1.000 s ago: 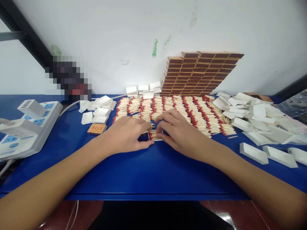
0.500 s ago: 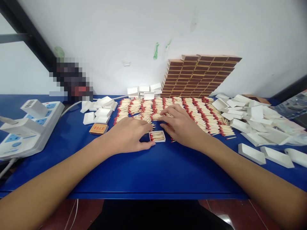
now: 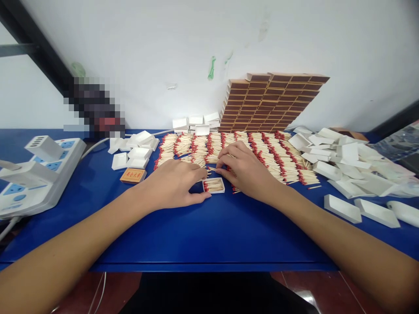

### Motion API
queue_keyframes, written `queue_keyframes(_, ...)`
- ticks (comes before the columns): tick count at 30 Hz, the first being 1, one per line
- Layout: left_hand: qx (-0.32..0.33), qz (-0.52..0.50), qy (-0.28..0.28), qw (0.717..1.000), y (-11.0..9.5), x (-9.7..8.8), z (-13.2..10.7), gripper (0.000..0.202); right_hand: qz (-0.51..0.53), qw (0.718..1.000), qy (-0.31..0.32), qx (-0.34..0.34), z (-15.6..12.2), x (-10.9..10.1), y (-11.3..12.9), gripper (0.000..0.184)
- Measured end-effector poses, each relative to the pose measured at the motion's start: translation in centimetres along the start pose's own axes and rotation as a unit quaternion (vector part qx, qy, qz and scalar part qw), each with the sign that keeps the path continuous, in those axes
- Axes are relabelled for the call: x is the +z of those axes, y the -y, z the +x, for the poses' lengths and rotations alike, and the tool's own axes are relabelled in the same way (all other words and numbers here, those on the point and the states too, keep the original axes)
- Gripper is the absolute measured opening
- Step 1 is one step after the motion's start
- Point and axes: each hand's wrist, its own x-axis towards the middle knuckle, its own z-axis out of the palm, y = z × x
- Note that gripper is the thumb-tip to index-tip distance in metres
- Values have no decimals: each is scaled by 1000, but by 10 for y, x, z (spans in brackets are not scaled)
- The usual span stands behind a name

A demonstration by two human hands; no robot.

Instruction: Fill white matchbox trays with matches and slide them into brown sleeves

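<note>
Loosely, the half-open left hand [image 3: 176, 182] brackets a rectangular tray [image 3: 218, 192]; the right hand [image 3: 245, 167] pinches a wooden match [image 3: 212, 168].

Looks like a small workshop, bench-type hand-work spot: blue tabletop [image 3: 209, 235] against a scuffed white wall [image 3: 137, 52], matches [image 3: 263, 150] in rows, loose white trays [image 3: 351, 152], stacked matchboxes [image 3: 273, 104] at the back. Power strip [image 3: 67, 163] on the left, reddish tiled floor [image 3: 121, 290] below; building type not readable

Matches [image 3: 199, 148]: pale, red-tipped, striped in rows | matchbox tray [image 3: 216, 192]: white | table [image 3: 209, 235]: blue | stacked boxes [image 3: 271, 102]: brown, tan-lined grid
</note>
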Motion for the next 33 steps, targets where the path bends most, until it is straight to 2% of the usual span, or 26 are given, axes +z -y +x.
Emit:
queue_keyframes(9, -4, -7, 7, 1000, 0, 0, 0, 32, 4, 1000, -3, 3, 0, -7, 2, 14)
queue_keyframes(14, -4, -7, -1, 1000, 0, 0, 0, 32, 4, 1000, 23, -11, -3, -12, 2, 13)
queue_keyframes(29, -4, -10, 4, 1000, 0, 0, 0, 33, -11, 999, 39, 5, -1, -6, 2, 16)
queue_keyframes(33, -5, -10, -1, 1000, 0, 1, 0, 34, -26, 999, 22, 13, 0, -9, 3, 18)
